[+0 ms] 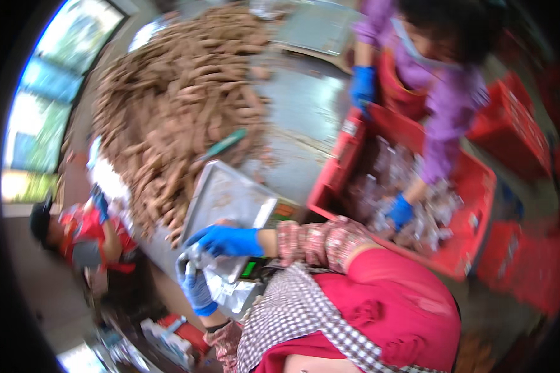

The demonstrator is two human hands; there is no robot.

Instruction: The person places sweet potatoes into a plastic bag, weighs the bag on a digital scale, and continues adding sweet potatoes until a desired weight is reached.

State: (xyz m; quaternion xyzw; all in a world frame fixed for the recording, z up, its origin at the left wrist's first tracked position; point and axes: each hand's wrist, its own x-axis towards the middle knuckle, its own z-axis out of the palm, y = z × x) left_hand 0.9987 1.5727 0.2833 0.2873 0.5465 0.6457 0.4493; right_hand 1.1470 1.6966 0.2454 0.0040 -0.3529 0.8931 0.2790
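Note:
My right hand [221, 240], in a blue glove, and my left hand [193, 279], in a blue and grey glove, meet beside a digital scale's metal tray [233, 200]. Between them is a clear plastic bag [200, 257], which the left fingers grip; blur hides its contents. The right fingers touch the bag, but whether they grip it cannot be told. More clear plastic [231, 291] lies under the hands. A large pile of long brown roots or tubers [182, 112] covers the table beyond the scale. A green-handled tool [224, 143], perhaps a knife, lies on the pile.
A co-worker in purple sleeves [436, 116] reaches a gloved hand into a red crate [483, 196] of clear bags at the right. More red crates [513, 126] stand behind. Another person in a red apron [98, 233] is at the left. The metal tabletop [303, 107] holds scattered scraps.

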